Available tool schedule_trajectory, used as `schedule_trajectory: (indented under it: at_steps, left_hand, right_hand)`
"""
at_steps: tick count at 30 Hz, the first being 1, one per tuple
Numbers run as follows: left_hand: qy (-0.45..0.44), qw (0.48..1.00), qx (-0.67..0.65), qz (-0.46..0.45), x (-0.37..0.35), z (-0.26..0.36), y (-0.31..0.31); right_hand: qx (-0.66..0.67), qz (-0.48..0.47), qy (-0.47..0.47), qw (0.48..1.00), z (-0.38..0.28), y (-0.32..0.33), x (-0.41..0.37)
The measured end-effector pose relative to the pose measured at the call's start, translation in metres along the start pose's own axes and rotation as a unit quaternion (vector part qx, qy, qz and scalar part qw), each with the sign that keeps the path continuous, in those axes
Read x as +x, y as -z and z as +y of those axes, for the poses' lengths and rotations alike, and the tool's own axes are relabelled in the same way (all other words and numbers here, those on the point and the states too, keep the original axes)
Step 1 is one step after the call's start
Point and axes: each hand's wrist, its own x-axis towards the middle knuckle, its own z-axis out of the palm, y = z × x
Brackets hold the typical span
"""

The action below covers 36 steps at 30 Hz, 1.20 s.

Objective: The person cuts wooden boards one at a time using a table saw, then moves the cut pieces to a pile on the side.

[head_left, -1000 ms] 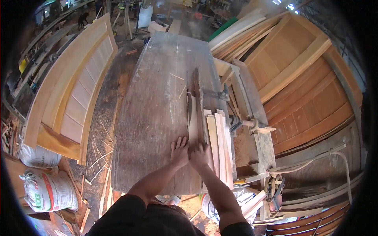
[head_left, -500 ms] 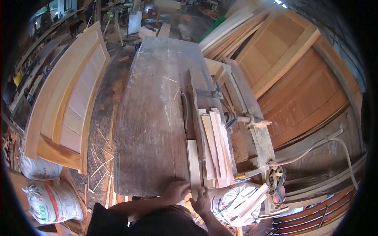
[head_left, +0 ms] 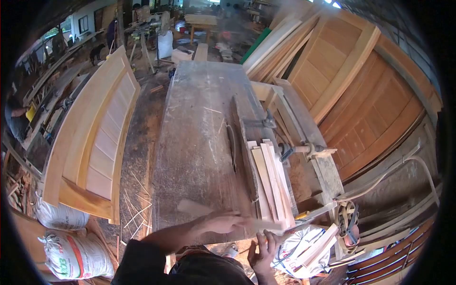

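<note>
A pale wooden strip (head_left: 194,207), smeared by motion, lies crosswise over the near end of the dark worktable (head_left: 190,156). My left hand (head_left: 221,221) is closed around its middle. Just below the strip's right end is my right hand (head_left: 262,249), fingers bent upward and apart, fingertips close to the wood. Several thin wooden strips (head_left: 270,183) are stacked lengthwise on the table's right side, beyond my right hand. A dark upright board (head_left: 244,156) runs along the left of this stack.
Clamps (head_left: 299,149) sit right of the stack. A panelled door (head_left: 97,137) stands at left, with others (head_left: 327,61) leaning at right. Filled sacks (head_left: 76,254) are on the floor at lower left; a white sack (head_left: 304,249) with offcuts is near my right hand.
The strip that lay lengthwise beside the upright board has been lifted away and turned crosswise in my left hand. My right hand has come off its near end. The camera view has shifted.
</note>
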Motion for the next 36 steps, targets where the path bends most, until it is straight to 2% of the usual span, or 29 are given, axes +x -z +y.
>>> schedule_trajectory:
  at_steps: [1, 3, 5, 7, 8, 10, 11, 12, 13, 14, 17, 21, 23, 25, 28, 31, 35, 36]
  left_hand:
    - [-0.026, 0.999, 0.02, -0.019, 0.001, -0.002, -0.004]
    - [-0.077, 0.994, 0.06, -0.057, 0.013, -0.017, -0.018]
    - [-0.096, 0.983, 0.158, 0.022, 0.031, -0.046, -0.052]
    - [-0.091, 0.968, 0.209, 0.107, 0.043, -0.056, -0.069]
    - [-0.072, 0.976, 0.154, 0.137, 0.042, -0.066, -0.073]
    - [0.118, 0.953, 0.036, 0.276, 0.022, -0.041, -0.082]
    - [0.214, 0.917, -0.02, 0.337, 0.015, -0.033, -0.084]
    - [0.229, 0.892, 0.004, 0.389, 0.014, -0.039, -0.101]
    - [0.239, 0.894, 0.014, 0.378, 0.017, -0.036, -0.101]
    - [0.25, 0.895, 0.023, 0.368, 0.02, -0.031, -0.103]
    - [0.25, 0.892, 0.039, 0.376, 0.046, -0.031, -0.108]
    - [0.243, 0.881, 0.025, 0.406, 0.077, -0.038, -0.098]
    - [0.227, 0.868, 0.053, 0.439, 0.091, -0.051, -0.103]
    - [0.244, 0.867, 0.051, 0.43, 0.098, -0.054, -0.101]
    - [0.254, 0.866, 0.049, 0.428, 0.102, -0.057, -0.101]
    - [0.266, 0.863, 0.036, 0.429, 0.107, -0.061, -0.098]
    - [0.257, 0.842, 0.068, 0.47, 0.116, -0.077, -0.088]
    - [0.264, 0.852, 0.039, 0.451, 0.115, -0.077, -0.085]
  right_hand:
    - [-0.054, -0.023, 0.02, 0.998, 0.003, 0.007, 0.003]
    - [-0.028, -0.103, -0.011, 0.994, 0.016, 0.0, -0.008]
    - [0.0, -0.177, -0.044, 0.983, 0.031, -0.018, -0.037]
    - [-0.022, -0.201, -0.066, 0.977, 0.047, -0.039, -0.059]
    - [-0.02, -0.205, -0.077, 0.976, 0.051, -0.047, -0.07]
    - [-0.025, -0.218, -0.084, 0.972, 0.058, -0.056, -0.082]
    - [-0.032, -0.224, -0.093, 0.97, 0.059, -0.057, -0.087]
    - [-0.038, -0.228, -0.099, 0.968, 0.06, -0.058, -0.086]
    - [-0.043, -0.23, -0.104, 0.967, 0.052, -0.057, -0.074]
    - [-0.016, -0.223, -0.152, 0.963, 0.041, -0.05, -0.065]
    - [0.002, -0.225, -0.074, 0.971, 0.049, -0.058, -0.055]
    - [-0.09, -0.201, -0.022, 0.975, 0.063, -0.081, -0.038]
    - [-0.072, -0.212, -0.048, 0.973, 0.068, -0.087, -0.028]
    - [-0.052, -0.213, -0.076, 0.973, 0.068, -0.086, -0.017]
    - [-0.04, -0.233, -0.087, 0.968, 0.061, -0.081, -0.004]
    - [-0.086, -0.261, -0.073, 0.959, 0.078, -0.102, -0.013]
    - [-0.106, -0.235, -0.08, 0.963, 0.094, -0.131, -0.013]
    - [-0.097, -0.232, -0.084, 0.964, 0.095, -0.135, -0.007]
